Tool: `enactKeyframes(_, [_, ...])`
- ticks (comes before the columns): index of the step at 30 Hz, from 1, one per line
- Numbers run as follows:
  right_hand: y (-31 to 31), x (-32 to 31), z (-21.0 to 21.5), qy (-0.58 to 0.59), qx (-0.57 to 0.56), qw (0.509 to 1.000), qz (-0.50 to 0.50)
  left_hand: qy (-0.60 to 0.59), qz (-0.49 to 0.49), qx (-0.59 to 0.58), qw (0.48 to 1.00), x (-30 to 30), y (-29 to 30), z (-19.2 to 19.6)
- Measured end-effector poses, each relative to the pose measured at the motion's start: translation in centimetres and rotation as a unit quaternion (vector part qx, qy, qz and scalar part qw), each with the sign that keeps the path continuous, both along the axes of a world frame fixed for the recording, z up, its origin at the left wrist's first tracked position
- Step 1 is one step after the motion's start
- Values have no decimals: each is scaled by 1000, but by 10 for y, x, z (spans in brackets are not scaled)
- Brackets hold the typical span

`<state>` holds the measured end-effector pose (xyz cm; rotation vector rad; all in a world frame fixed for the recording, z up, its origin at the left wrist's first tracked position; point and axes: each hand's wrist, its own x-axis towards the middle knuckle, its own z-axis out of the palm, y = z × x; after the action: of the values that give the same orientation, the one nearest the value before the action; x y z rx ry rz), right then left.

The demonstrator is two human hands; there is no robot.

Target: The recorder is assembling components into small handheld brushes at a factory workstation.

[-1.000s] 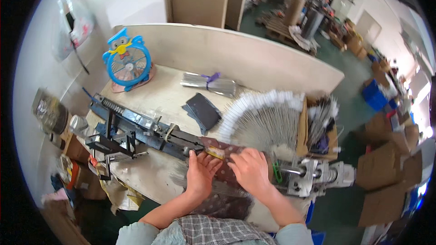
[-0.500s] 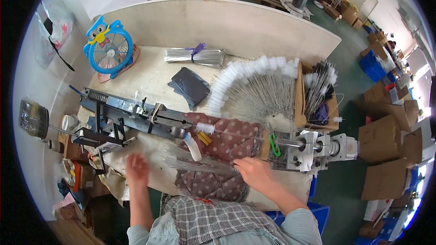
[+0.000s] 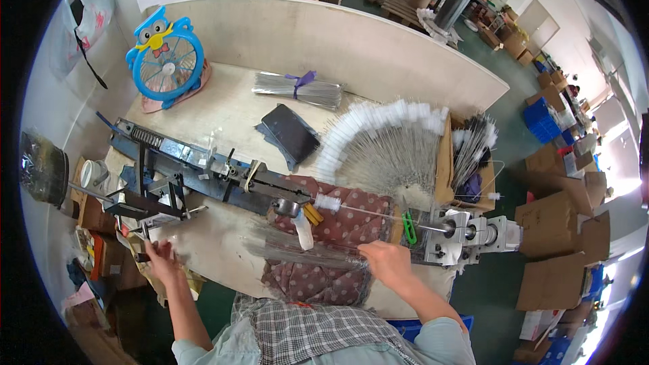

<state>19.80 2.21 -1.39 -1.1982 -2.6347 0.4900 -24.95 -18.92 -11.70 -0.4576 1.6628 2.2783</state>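
My left hand (image 3: 163, 262), fingers apart, is beside the dark crank handle (image 3: 142, 257) below the black metal frame. My right hand (image 3: 388, 261) pinches the right end of a bundle of thin twisted wires (image 3: 297, 250) lying across the bench. Ahead of it, a small brush with white bristles (image 3: 328, 203) is in the machine, its wire stem running right toward the steel shaft (image 3: 436, 228). A white-handled tool (image 3: 303, 231) and yellow pieces (image 3: 312, 214) lie just left of the brown dotted quilted cloth's middle (image 3: 358, 213).
Finished white-tipped brushes (image 3: 385, 135) fan out by a cardboard box (image 3: 443, 162). Behind are a tied wire bundle (image 3: 297, 89), dark flat packets (image 3: 291, 136) and a blue fan (image 3: 167, 67). Green scissors (image 3: 409, 228) lie near the motor unit (image 3: 473, 233). Cartons stand on the right.
My left hand has moved left and down to the crank handle. My right hand has shifted slightly right, still at the wires' end. The whole view has tilted a little.
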Motion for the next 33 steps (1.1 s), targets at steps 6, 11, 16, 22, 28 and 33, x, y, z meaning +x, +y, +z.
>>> enactKeyframes(6, [1,7,-2,27,-12,1000,-6,-205,-287,182,918,125,61,19])
enactKeyframes(11, [-4,21,-7,24,-11,1000,-1,-39,-566,85,819,218,149,73])
enactKeyframes(16, [-3,22,-9,-17,30,997,65,-168,-526,52,832,261,176,146])
enactKeyframes(22, [-10,-2,16,-56,9,998,-20,-395,-492,246,736,188,150,196])
enactKeyframes(28, [16,14,109,-126,110,985,-35,-241,-694,86,673,181,122,158])
enactKeyframes(33, [53,45,146,40,201,967,-152,56,-835,136,530,227,160,157])
